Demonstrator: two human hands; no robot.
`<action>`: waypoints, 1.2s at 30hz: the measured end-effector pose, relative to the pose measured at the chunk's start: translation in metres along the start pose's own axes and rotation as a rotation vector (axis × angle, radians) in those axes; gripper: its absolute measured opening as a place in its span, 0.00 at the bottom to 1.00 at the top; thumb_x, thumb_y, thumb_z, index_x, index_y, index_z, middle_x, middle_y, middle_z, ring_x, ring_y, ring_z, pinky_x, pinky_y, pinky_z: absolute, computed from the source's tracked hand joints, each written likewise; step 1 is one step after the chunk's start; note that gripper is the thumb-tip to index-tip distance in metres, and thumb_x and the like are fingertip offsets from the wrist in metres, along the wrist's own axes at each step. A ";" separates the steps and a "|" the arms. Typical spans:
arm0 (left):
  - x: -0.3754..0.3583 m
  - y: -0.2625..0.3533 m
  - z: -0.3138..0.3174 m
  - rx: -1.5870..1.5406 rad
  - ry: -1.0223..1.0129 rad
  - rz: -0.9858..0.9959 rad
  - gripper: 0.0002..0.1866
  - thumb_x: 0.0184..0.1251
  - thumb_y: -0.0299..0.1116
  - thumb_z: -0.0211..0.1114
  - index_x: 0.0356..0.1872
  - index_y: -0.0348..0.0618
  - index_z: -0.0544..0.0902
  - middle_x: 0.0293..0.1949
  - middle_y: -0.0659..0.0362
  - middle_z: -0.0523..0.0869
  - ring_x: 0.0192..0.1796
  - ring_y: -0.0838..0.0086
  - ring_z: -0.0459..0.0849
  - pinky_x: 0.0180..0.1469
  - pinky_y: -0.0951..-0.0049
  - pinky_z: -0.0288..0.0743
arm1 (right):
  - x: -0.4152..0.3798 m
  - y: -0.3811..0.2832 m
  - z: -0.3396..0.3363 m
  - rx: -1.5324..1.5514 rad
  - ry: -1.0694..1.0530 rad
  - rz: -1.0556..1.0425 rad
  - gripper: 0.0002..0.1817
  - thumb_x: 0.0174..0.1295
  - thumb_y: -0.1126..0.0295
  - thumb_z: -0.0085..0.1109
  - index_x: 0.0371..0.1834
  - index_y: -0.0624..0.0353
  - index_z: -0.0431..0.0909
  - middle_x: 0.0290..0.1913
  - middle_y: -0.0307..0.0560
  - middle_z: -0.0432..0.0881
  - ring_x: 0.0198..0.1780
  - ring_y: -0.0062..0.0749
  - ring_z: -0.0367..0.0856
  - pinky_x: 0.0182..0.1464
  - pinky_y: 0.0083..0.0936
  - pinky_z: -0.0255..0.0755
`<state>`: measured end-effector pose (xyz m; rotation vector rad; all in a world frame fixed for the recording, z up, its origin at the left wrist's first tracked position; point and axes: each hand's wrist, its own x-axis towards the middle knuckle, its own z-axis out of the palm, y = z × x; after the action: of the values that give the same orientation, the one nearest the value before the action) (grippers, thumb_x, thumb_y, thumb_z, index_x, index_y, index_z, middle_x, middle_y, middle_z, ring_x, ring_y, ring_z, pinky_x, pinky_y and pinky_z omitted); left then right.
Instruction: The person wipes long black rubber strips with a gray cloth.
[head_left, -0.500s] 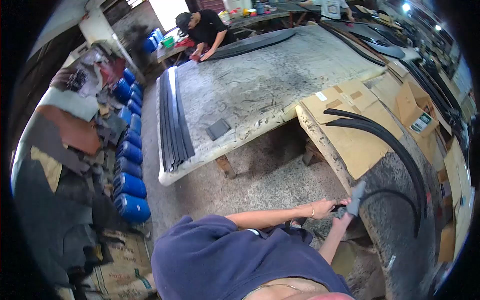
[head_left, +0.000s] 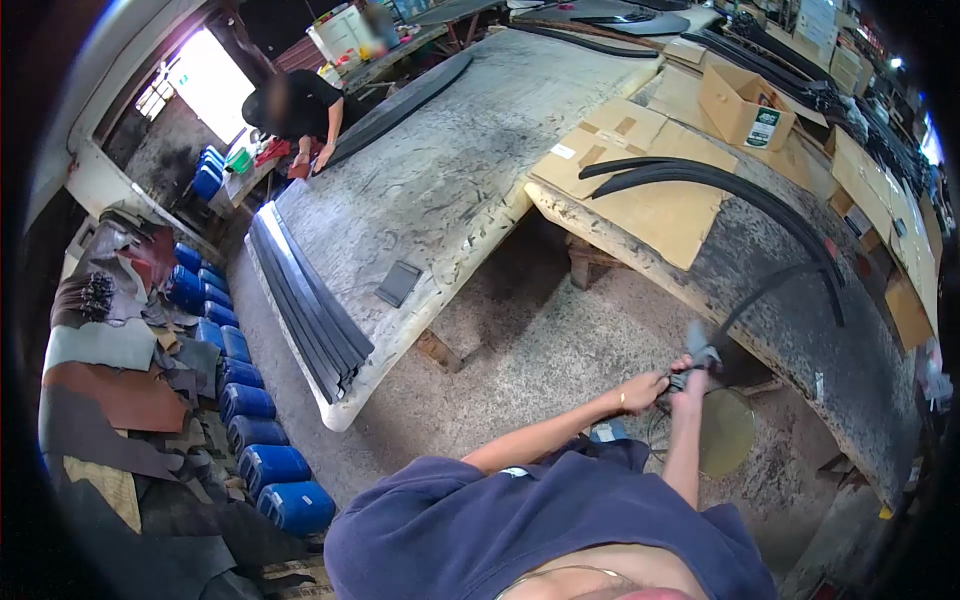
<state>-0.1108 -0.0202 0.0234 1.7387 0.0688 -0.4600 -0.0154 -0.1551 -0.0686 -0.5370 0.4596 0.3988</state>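
Note:
In front of my body, near the edge of the right-hand table, both my hands are close together on a thin black strip (head_left: 757, 292). My left hand (head_left: 642, 391), with a bracelet at the wrist, is closed round the strip's near end. My right hand (head_left: 691, 374) is closed round a grey cloth (head_left: 702, 352) that wraps the strip; the part inside the cloth is hidden. From the cloth the strip curves up over the table toward several wider black strips (head_left: 725, 180), which lie partly on flattened cardboard (head_left: 650, 215).
A large pale table (head_left: 440, 150) bears black strips (head_left: 300, 305) and a small dark square pad (head_left: 398, 284). Another person (head_left: 300, 110) leans over its far left corner. Blue drums (head_left: 255, 435) line the floor at left. An open cardboard box (head_left: 745, 108) stands at right.
The view has swung, so the pale table sits further left and the right-hand table higher. Both hands keep hold of the strip and cloth, and the strip's trailing part has shifted its curve.

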 end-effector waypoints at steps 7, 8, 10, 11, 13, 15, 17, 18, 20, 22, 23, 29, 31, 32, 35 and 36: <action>0.034 0.009 0.016 0.606 0.066 0.164 0.13 0.62 0.30 0.48 0.44 0.32 0.68 0.31 0.36 0.80 0.35 0.40 0.79 0.37 0.49 0.73 | -0.027 -0.005 0.039 -0.247 0.120 -0.025 0.20 0.67 0.53 0.46 0.35 0.60 0.74 0.26 0.45 0.77 0.24 0.31 0.75 0.29 0.25 0.74; 0.031 0.022 0.021 0.626 0.022 0.076 0.14 0.60 0.29 0.48 0.45 0.31 0.67 0.31 0.35 0.80 0.35 0.40 0.79 0.38 0.49 0.73 | -0.024 -0.011 0.031 -0.234 0.088 -0.003 0.21 0.66 0.52 0.46 0.36 0.62 0.74 0.27 0.46 0.78 0.25 0.31 0.76 0.30 0.26 0.75; 0.027 0.029 0.037 0.670 0.023 0.069 0.14 0.61 0.29 0.48 0.46 0.32 0.67 0.31 0.36 0.80 0.36 0.41 0.80 0.39 0.49 0.73 | -0.027 -0.023 0.021 -0.145 0.177 0.039 0.20 0.65 0.53 0.49 0.37 0.62 0.74 0.26 0.46 0.76 0.23 0.31 0.75 0.29 0.27 0.76; 0.021 0.030 0.044 0.719 -0.027 0.120 0.13 0.62 0.30 0.48 0.45 0.32 0.67 0.31 0.37 0.80 0.36 0.42 0.80 0.39 0.49 0.73 | -0.017 -0.031 0.005 -0.053 0.265 0.001 0.19 0.65 0.53 0.50 0.37 0.62 0.74 0.25 0.44 0.75 0.23 0.30 0.74 0.28 0.26 0.76; 0.007 0.029 0.053 0.787 -0.040 0.202 0.13 0.67 0.34 0.47 0.44 0.34 0.68 0.29 0.39 0.81 0.36 0.44 0.81 0.38 0.48 0.73 | 0.022 -0.062 -0.029 0.183 0.239 -0.011 0.18 0.63 0.54 0.53 0.36 0.61 0.73 0.24 0.42 0.73 0.21 0.26 0.73 0.27 0.23 0.76; -0.018 0.047 0.051 0.743 -0.135 0.046 0.15 0.69 0.39 0.46 0.44 0.36 0.70 0.30 0.40 0.81 0.36 0.45 0.81 0.40 0.50 0.73 | 0.067 -0.109 -0.071 0.268 0.178 -0.032 0.18 0.63 0.53 0.53 0.34 0.60 0.72 0.23 0.40 0.72 0.20 0.23 0.71 0.25 0.20 0.76; -0.019 0.042 0.050 0.712 -0.151 -0.059 0.15 0.70 0.40 0.46 0.45 0.37 0.71 0.31 0.41 0.81 0.38 0.45 0.81 0.42 0.51 0.73 | 0.080 -0.128 -0.076 0.172 0.243 -0.054 0.19 0.63 0.51 0.52 0.31 0.59 0.71 0.19 0.38 0.70 0.18 0.22 0.68 0.23 0.17 0.72; -0.012 0.024 0.050 0.677 -0.091 -0.053 0.17 0.70 0.42 0.45 0.42 0.37 0.72 0.30 0.40 0.81 0.38 0.44 0.80 0.41 0.51 0.73 | 0.066 -0.139 -0.058 0.142 0.274 -0.023 0.19 0.63 0.51 0.52 0.29 0.58 0.70 0.17 0.36 0.68 0.17 0.22 0.67 0.20 0.16 0.69; -0.003 0.018 0.048 0.643 -0.025 -0.060 0.19 0.70 0.43 0.44 0.40 0.37 0.74 0.29 0.40 0.81 0.38 0.44 0.80 0.41 0.51 0.73 | 0.056 -0.142 -0.044 0.083 0.133 0.017 0.19 0.64 0.52 0.51 0.29 0.58 0.69 0.15 0.35 0.65 0.15 0.22 0.64 0.18 0.16 0.65; 0.017 0.031 0.042 0.596 -0.019 -0.027 0.25 0.71 0.48 0.40 0.37 0.34 0.76 0.32 0.39 0.81 0.40 0.44 0.79 0.44 0.49 0.70 | 0.052 -0.144 -0.033 0.020 -0.006 0.027 0.19 0.64 0.52 0.50 0.28 0.57 0.69 0.13 0.34 0.62 0.14 0.22 0.62 0.17 0.16 0.61; 0.039 0.011 0.046 0.464 0.010 -0.039 0.31 0.71 0.54 0.37 0.34 0.33 0.78 0.31 0.41 0.82 0.39 0.48 0.80 0.45 0.51 0.70 | 0.050 -0.144 -0.026 0.023 0.014 0.033 0.18 0.65 0.54 0.49 0.26 0.57 0.68 0.12 0.33 0.61 0.14 0.22 0.61 0.16 0.17 0.60; 0.118 0.024 0.075 -0.124 -0.266 -0.160 0.36 0.70 0.58 0.35 0.34 0.29 0.77 0.25 0.48 0.80 0.27 0.58 0.79 0.35 0.58 0.72 | 0.042 -0.114 -0.009 -0.099 -0.031 0.008 0.19 0.58 0.57 0.51 0.41 0.65 0.71 0.26 0.47 0.75 0.26 0.31 0.74 0.35 0.25 0.73; 0.119 0.031 0.075 0.003 -0.127 -0.123 0.37 0.70 0.58 0.36 0.32 0.28 0.77 0.23 0.47 0.80 0.26 0.56 0.79 0.34 0.57 0.72 | 0.032 -0.109 0.004 -0.234 -0.101 0.115 0.21 0.63 0.58 0.47 0.48 0.67 0.70 0.40 0.53 0.77 0.39 0.35 0.77 0.43 0.28 0.74; 0.118 0.034 0.077 0.125 0.014 -0.090 0.37 0.70 0.58 0.37 0.30 0.28 0.77 0.22 0.45 0.79 0.25 0.54 0.79 0.32 0.57 0.72 | 0.027 -0.110 0.011 -0.338 -0.083 0.108 0.21 0.65 0.59 0.47 0.50 0.68 0.69 0.44 0.54 0.77 0.44 0.36 0.77 0.45 0.29 0.73; 0.105 0.044 0.073 0.322 0.218 -0.080 0.33 0.69 0.56 0.41 0.30 0.28 0.78 0.23 0.39 0.79 0.30 0.47 0.80 0.36 0.53 0.72 | 0.036 -0.100 0.004 -0.825 0.060 -0.325 0.20 0.67 0.62 0.46 0.52 0.69 0.68 0.48 0.52 0.75 0.48 0.36 0.75 0.47 0.31 0.72; 0.101 0.045 0.073 0.421 0.313 -0.068 0.32 0.68 0.54 0.43 0.30 0.29 0.78 0.24 0.36 0.79 0.33 0.43 0.80 0.38 0.51 0.72 | 0.036 -0.095 0.003 -0.816 0.063 -0.318 0.20 0.67 0.62 0.46 0.52 0.69 0.68 0.48 0.52 0.75 0.48 0.36 0.75 0.47 0.31 0.72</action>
<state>-0.0244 -0.1205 0.0204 2.2186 0.2717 -0.2579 0.0602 -0.2196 -0.0472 -1.3966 0.2478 0.2500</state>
